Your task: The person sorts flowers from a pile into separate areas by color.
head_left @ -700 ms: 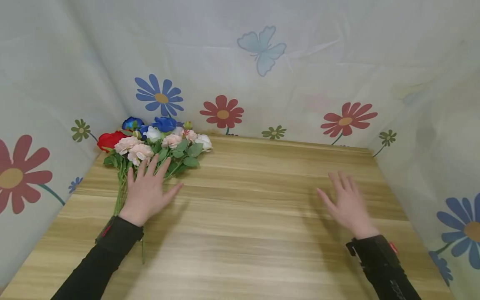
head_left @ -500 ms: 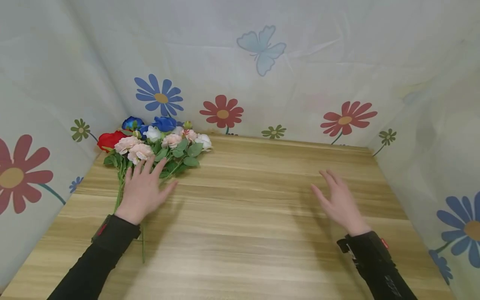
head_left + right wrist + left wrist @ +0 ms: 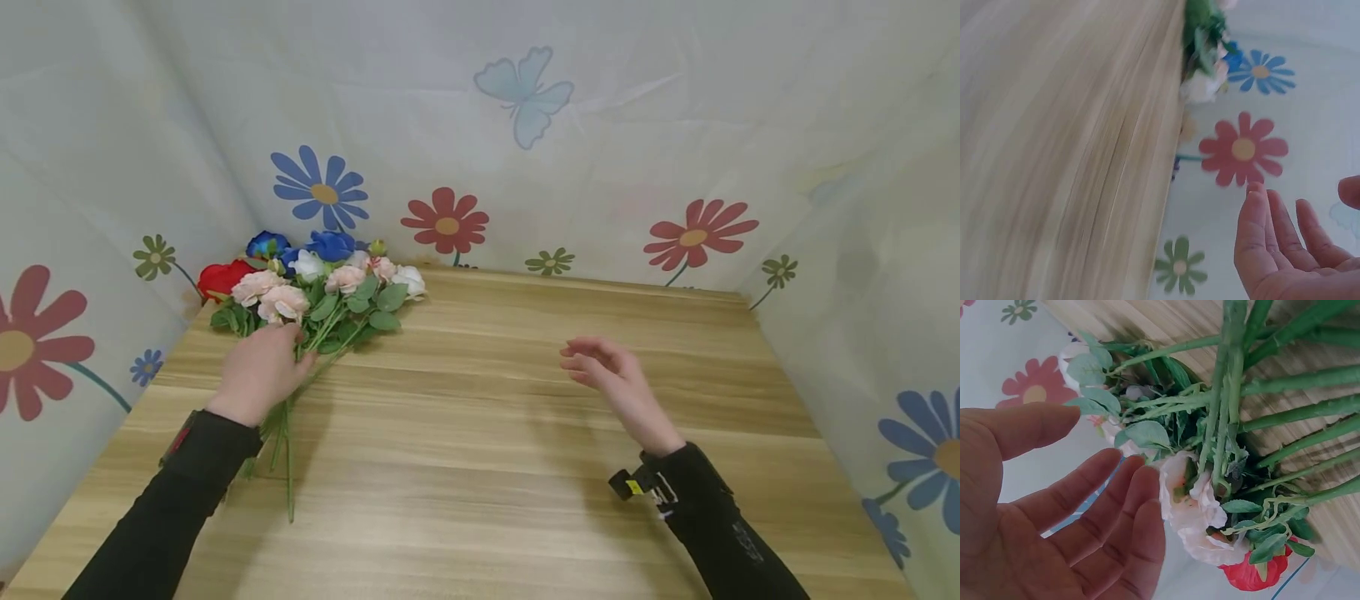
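Observation:
A bunch of artificial flowers lies at the back left of the table, with red, blue, white and pale pink blooms. My left hand (image 3: 258, 371) is over the upper stems, close by a pale pink flower (image 3: 282, 303). In the left wrist view its thumb and bent fingers (image 3: 1104, 519) are apart, with nothing between them; the pink flower and green stems (image 3: 1229, 394) show just beyond the fingertips. My right hand (image 3: 611, 383) hovers over the middle right of the table, its fingers loosely bent and holding nothing.
The wood-grain table (image 3: 480, 483) reaches back to a pale curtain (image 3: 600, 167) printed with flowers and a butterfly, which also closes off both sides. Long green stems (image 3: 288, 467) point toward the table's front. A red flower (image 3: 221, 279) rests against the left curtain.
My left hand has drawn slightly back and left, and its spread fingers have bent down toward the stems. My right hand has moved left and turned, its fingers now curving inward.

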`<state>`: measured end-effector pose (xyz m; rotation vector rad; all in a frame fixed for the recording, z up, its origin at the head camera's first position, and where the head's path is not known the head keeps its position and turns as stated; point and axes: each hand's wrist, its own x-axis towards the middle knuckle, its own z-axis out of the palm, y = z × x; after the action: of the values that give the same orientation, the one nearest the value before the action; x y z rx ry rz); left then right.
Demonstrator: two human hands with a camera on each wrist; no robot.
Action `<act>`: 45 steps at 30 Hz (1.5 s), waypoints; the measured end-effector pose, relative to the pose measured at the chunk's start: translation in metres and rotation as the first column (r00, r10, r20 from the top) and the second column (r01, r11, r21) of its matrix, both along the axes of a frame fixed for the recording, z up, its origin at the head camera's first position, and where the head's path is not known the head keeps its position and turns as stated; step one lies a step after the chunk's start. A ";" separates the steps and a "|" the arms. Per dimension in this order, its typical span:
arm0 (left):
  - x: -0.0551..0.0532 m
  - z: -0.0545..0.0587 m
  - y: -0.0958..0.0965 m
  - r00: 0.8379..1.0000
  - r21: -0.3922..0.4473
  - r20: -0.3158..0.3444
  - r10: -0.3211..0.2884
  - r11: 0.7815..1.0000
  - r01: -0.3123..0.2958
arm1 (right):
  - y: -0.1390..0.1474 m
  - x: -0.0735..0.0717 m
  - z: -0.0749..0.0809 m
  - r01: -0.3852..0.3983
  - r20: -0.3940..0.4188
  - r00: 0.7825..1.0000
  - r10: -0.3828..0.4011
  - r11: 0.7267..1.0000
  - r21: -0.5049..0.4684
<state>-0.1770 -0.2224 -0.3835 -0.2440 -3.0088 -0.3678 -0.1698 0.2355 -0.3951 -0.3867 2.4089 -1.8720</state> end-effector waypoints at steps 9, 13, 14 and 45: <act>-0.012 -0.007 -0.007 0.997 0.009 0.078 0.009 1.000 -0.010 | -0.033 0.003 0.002 -0.078 0.176 0.977 0.121 0.970 -0.231; -0.018 -0.014 -0.010 0.991 0.008 0.133 0.024 1.000 -0.025 | -0.041 0.004 0.001 -0.094 0.202 0.967 0.154 0.955 -0.282; -0.020 -0.016 -0.010 0.988 0.007 0.149 0.029 1.000 -0.030 | -0.043 0.004 0.000 -0.097 0.204 0.966 0.160 0.953 -0.286; -0.023 -0.028 -0.021 0.990 0.062 0.123 0.070 0.995 -0.078 | -0.045 0.007 -0.005 -0.089 0.237 0.960 0.150 0.964 -0.251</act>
<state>-0.2003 -0.2438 -0.4110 -0.1075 -3.1055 -0.4919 -0.1623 0.1910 -0.4004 -0.2789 1.9616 -2.0215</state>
